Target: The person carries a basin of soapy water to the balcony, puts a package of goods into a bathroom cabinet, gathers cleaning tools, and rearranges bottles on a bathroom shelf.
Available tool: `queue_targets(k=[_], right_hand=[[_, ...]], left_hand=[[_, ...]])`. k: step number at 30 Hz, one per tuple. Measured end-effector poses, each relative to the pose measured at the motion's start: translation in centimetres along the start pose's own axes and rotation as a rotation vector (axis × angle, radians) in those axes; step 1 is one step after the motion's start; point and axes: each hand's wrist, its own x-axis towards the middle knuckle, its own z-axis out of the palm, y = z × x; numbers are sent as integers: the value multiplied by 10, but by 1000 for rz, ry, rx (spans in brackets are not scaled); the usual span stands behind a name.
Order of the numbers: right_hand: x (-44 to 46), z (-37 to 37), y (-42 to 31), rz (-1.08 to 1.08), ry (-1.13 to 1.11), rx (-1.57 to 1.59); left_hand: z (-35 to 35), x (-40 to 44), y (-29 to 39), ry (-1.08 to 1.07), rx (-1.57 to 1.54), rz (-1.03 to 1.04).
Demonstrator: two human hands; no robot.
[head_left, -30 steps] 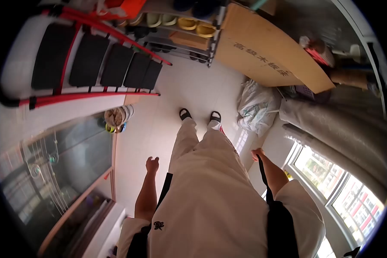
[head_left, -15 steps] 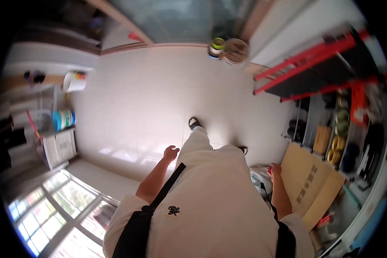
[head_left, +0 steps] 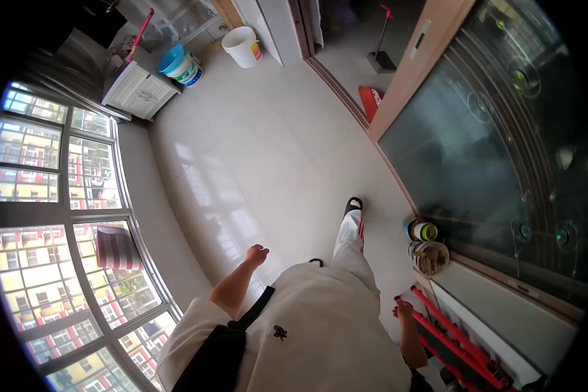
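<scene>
My left hand [head_left: 257, 254] hangs over the tiled floor [head_left: 287, 163] with its fingers curled in, and nothing shows in it. On the other side of my body, my right hand [head_left: 404, 310] is also closed with no object visible in it. It is nearest to the red ladder [head_left: 451, 333], whose end appears just beside the fingers; I cannot tell whether they touch. A sandal [head_left: 353, 204] is on my forward foot.
A sliding glass door [head_left: 483, 150] stands at right, with a can [head_left: 426, 231] and a bucket [head_left: 431, 259] by its frame. A white bucket [head_left: 242, 47], a blue bucket [head_left: 181, 65] and a white cabinet [head_left: 140, 91] stand ahead. Windows [head_left: 65, 215] line the left.
My view has turned left, bringing the windows and doorway further into sight. The ladder has shifted to the lower right, near my right hand. The cardboard and shelf have left view.
</scene>
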Motion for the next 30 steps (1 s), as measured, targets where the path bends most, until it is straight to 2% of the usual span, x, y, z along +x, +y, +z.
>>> queue_targets(k=[2, 4, 5, 6, 7, 8, 9, 10, 11, 12, 13, 14, 15, 16, 17, 18, 19, 22, 23, 24, 26, 27, 28, 29, 30], right_hand=[[30, 19, -101, 8, -65, -6], [53, 60, -221, -83, -14, -117], [63, 83, -277, -185, -49, -195], [57, 115, -348, -192, -41, -407], [85, 137, -393, -431, -221, -338], [63, 183, -448, -517, -107, -349], [76, 219, -500, -558, -190, -341], [46, 262, -557, -658, -209, -423], [37, 305, -605, -706, -233, -480], [42, 346, -641, -770, -302, -446], [9, 383, -675, -870, -349, -438], [-1, 417, -710, -994, -319, -634], [-11, 454, -736, -1063, -364, -532], [-1, 491, -759, -1098, -387, -566], [-5, 522, -779, -1141, -463, -463], [-8, 544, -796, -1222, -407, -527], [-2, 558, -817, -1299, -356, -599], [12, 586, -877, -1066, -324, -550], [11, 591, -905, -949, -353, -411], [-10, 586, -940, -828, -383, -272], [-56, 574, -1021, -766, -312, 74], [-85, 563, -1067, -799, -308, 268], [-125, 550, -1114, -899, -244, 418], [-169, 537, -1159, -1111, -194, 554], [-195, 514, -1197, -1330, -237, 600]], left_hand=[[-7, 2, 29, 25, -76, -60], [-24, 6, 57, 48, -117, -135], [-38, 6, 75, 16, -150, -170], [-48, 4, 94, -26, -185, -201], [-55, 5, 117, -70, -226, -227], [-60, 13, 131, -14, -215, -203], [-60, 23, 141, 45, -208, -187], [-61, 36, 158, 102, -256, -231], [-71, 43, 183, 74, -284, -239], [-62, 69, 186, 69, -375, -250], [-43, 106, 182, 36, -440, -239], [-36, 137, 185, 39, -480, -232], [-41, 165, 199, 44, -520, -230], [-60, 179, 226, -63, -631, -283], [-67, 205, 238, -93, -637, -210], [-81, 222, 252, -89, -211, 54], [-99, 237, 273, -77, 207, 320], [-166, 294, 339, -261, -53, 30], [-194, 316, 358, -306, -128, -74], [-196, 358, 363, -154, -322, -207], [-252, 406, 411, -15, -299, -53], [-262, 449, 423, 130, -329, 105], [-288, 485, 450, 131, -331, 167], [-328, 493, 503, 52, -332, 102], [-366, 493, 561, 68, -271, 150]])
